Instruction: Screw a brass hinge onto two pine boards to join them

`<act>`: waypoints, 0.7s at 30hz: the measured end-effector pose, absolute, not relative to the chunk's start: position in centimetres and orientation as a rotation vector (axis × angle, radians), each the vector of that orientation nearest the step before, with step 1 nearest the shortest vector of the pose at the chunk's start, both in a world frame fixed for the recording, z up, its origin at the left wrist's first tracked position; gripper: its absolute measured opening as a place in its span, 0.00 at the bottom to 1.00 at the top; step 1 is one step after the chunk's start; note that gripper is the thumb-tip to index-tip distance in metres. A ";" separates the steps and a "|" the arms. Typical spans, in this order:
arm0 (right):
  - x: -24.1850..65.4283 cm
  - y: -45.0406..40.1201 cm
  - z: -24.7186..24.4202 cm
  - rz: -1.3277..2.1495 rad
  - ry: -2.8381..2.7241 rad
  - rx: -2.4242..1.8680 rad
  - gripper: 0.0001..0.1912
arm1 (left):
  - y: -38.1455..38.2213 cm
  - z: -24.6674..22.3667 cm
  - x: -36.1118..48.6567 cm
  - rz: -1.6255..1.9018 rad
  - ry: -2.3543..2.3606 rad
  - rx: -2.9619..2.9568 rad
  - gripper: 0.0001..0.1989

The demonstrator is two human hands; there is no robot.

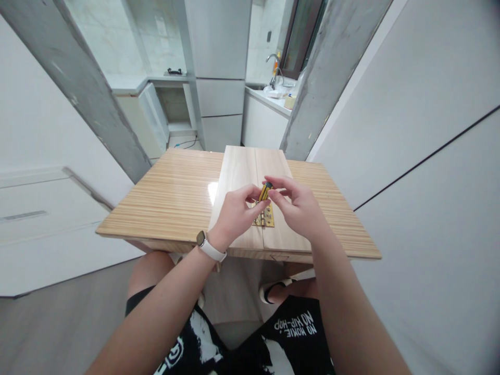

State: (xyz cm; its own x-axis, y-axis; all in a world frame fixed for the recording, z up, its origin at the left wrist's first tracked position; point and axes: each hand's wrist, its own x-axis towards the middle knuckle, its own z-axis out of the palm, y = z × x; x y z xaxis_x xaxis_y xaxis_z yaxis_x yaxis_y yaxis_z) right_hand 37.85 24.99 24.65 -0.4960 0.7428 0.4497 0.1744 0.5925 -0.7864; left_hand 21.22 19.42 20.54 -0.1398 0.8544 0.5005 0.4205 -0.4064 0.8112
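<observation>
A screwdriver (265, 191) with a short yellow-and-black handle stands tilted above a brass hinge (269, 216). My left hand (239, 209) is closed around the lower part of the handle. At the dark top end, the fingers and thumb of my right hand (299, 207) close on the handle too. The hinge lies across the seam between two pale wooden boards (240, 169), partly covered by my left hand. Where the screwdriver's tip sits I cannot make out.
The boards rest on a wood-grain table (175, 192) in front of my knees. White panels flank it on both sides. Beyond stand grey pillars (332, 67), a tall fridge-like cabinet (219, 52), and a counter with a faucet (273, 67).
</observation>
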 end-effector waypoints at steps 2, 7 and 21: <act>38.0 25.3 24.6 0.928 -1.999 -0.711 0.16 | 19.5 20.6 21.3 1.552 1.411 1.771 0.04; 37.9 25.6 24.7 0.926 -2.013 -0.718 0.12 | 19.3 20.7 20.9 1.503 1.357 1.793 0.06; 37.3 23.5 24.4 0.571 -1.876 -0.885 0.08 | 19.2 20.7 20.5 1.503 1.273 1.720 0.13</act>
State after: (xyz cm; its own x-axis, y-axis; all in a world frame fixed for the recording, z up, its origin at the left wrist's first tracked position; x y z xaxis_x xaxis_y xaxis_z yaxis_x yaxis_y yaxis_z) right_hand 37.30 23.50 24.43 -0.2866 0.7776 0.5596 0.3338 0.6286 -0.7025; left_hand 20.52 19.20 20.67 -0.0581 0.8858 0.4605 0.3082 -0.4228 0.8522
